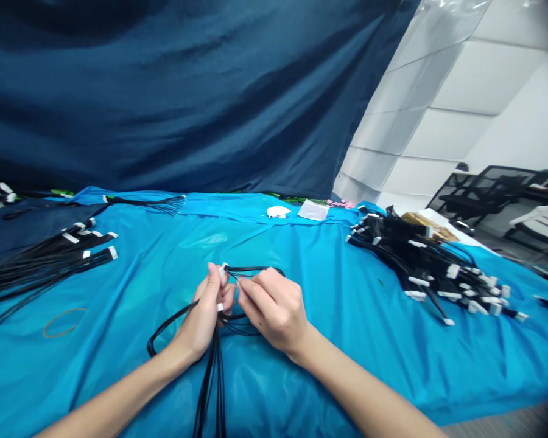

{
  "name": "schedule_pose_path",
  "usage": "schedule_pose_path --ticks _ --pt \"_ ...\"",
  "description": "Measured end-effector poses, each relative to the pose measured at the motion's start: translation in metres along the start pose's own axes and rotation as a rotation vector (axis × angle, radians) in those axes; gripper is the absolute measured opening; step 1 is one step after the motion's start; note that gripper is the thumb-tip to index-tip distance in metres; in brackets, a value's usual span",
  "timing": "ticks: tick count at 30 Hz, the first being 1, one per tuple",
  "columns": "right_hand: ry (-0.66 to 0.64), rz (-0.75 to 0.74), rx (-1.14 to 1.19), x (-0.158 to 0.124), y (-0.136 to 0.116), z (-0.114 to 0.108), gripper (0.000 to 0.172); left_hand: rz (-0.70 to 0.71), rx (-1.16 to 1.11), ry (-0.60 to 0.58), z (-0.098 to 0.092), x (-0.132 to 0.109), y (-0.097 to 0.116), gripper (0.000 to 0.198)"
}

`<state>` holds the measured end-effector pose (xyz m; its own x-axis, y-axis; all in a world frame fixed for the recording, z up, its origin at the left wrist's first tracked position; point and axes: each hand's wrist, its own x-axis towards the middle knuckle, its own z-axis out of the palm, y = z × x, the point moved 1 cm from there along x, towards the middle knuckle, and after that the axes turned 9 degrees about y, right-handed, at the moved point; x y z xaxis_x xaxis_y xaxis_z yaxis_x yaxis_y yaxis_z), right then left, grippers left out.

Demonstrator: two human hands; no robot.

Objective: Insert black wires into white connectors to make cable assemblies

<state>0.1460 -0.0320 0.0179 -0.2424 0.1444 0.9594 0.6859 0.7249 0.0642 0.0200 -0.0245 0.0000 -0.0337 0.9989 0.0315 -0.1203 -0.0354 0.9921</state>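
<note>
Left hand (205, 316), in the head view: grasping the cable bundle (215, 371) close to its far end, fingers curled around the black wires, thumb raised beside a white connector (223, 266). Right hand (274, 307), just beside the left one and touching it: pinching the same wires between thumb and forefinger, other fingers loosely folded. Nothing else in either hand, as far as can be seen.

Place of the bundle: near middle of the blue cloth (347, 340), partly lifted by both hands. Long axis: near to far, rising from the bottom edge of the picture into the left fist. White ends pointing far, away from the person. Past the fingertips, bends into a flat loop (260, 271) toward the right; also leaves one slack loop on the cloth, left of the left wrist.

To do this step well, in my judgement: keep the left grip firm so that the wires remain parallel, bring the white ends level with the right fingertips, and pull no single wire out of the slack loop.

Around: at left, straight cables (41, 261) with white ends, and nearer a rubber band (64, 322). At right, well apart, a big cable pile (438, 267). Far, a small plastic bag (313, 210) before a dark curtain (187, 91).
</note>
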Motion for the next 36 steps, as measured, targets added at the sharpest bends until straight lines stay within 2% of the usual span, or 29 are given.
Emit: schedule_pose_path --ticks 7,14,20,36 --pt "-0.036 0.071 0.012 -0.0032 0.0001 0.0034 0.018 0.043 0.095 0.008 -0.0005 -0.0011 0.0003 0.047" --pt "-0.085 0.166 0.048 -0.0050 -0.0012 0.0056 0.020 0.164 0.166 0.070 -0.0015 -0.0011 -0.0002 0.048" --pt "-0.122 0.214 0.084 -0.0046 -0.0034 0.0066 0.022 0.204 0.192 0.116 -0.0018 -0.0014 -0.0024 0.047" --pt "-0.129 0.193 0.024 -0.0072 -0.0027 0.0089 0.026 0.202 0.166 0.096 -0.0017 -0.0019 -0.0033 0.048"
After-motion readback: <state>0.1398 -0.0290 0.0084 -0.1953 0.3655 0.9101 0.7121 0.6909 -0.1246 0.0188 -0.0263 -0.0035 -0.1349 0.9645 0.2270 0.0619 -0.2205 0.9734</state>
